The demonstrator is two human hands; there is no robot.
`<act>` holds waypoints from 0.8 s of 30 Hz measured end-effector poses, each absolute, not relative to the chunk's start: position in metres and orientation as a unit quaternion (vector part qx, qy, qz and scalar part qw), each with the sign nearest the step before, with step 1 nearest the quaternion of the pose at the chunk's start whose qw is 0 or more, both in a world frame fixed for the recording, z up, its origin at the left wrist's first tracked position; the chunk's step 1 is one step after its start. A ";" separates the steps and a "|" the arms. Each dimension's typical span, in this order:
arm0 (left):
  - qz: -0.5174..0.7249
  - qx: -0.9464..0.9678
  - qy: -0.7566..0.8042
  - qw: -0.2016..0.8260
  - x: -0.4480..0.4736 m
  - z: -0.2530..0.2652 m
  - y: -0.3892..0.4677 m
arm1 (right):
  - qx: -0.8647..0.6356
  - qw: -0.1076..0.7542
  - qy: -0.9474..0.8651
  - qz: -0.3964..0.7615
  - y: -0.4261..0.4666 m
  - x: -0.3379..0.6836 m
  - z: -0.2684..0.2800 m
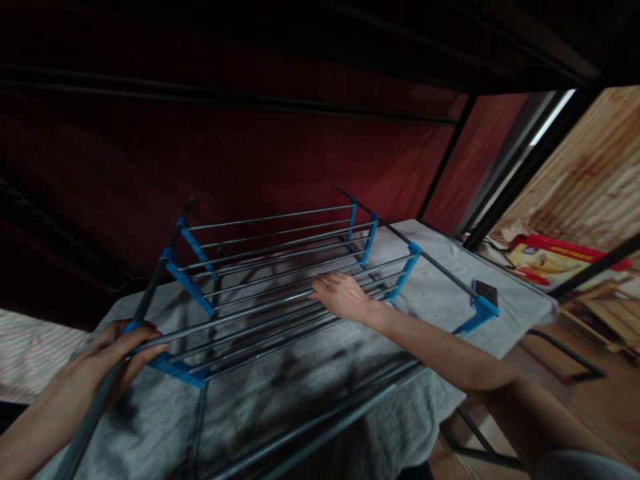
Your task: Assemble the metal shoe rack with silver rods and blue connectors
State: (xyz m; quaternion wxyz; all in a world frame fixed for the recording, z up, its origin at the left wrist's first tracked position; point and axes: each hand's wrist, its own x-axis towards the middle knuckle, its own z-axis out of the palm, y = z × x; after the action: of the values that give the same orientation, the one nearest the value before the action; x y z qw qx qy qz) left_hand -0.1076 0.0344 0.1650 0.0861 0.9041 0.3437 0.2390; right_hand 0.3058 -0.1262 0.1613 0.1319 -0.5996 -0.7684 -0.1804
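A rack of grey metal tubes [235,315] with blue plastic brackets [189,288], resembling a shoe rack, lies on a grey cloth [435,267]. My left hand [95,363] is closed around its near left corner, where a rod meets the dark side tube. Over the middle of that same front rod, my right hand [343,295] rests with its fingers curled round it; the fingertips are partly hidden. Two more tubes [330,427] run across the front, closest to me. At the right, another blue bracket [479,315] sits on the end of the far side tube.
A phone [485,292] lies on the cloth beside the right bracket. Dark metal frame bars [447,157] and a dark red curtain [300,160] enclose the back. Beyond the right edge are a red and yellow box [555,257] and wooden pieces [600,320] near the floor.
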 end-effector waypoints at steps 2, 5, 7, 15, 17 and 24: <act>0.246 0.901 0.350 0.072 -0.105 0.171 0.028 | -0.596 0.137 -0.769 -0.185 -0.127 0.305 0.161; 0.233 0.905 0.350 0.071 -0.102 0.180 0.019 | -0.591 0.154 -0.767 -0.197 -0.129 0.305 0.160; 0.220 0.903 0.361 0.074 -0.101 0.184 0.016 | -0.593 0.160 -0.764 -0.198 -0.129 0.305 0.160; 0.212 0.910 0.347 0.078 -0.100 0.190 0.012 | -0.605 0.158 -0.762 -0.167 -0.137 0.300 0.169; 0.197 0.912 0.343 0.110 -0.105 0.196 0.010 | -0.605 0.175 -0.763 -0.143 -0.140 0.301 0.178; 0.162 0.814 0.405 0.384 -0.139 0.226 0.037 | -0.593 0.209 -0.763 -0.149 -0.102 0.317 0.217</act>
State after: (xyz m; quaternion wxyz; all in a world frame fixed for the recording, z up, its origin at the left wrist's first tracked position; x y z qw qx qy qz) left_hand -0.1385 0.0371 0.2261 0.3844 0.8135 0.4051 0.1621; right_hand 0.3168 -0.1024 0.2166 0.2087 -0.5935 -0.7630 -0.1488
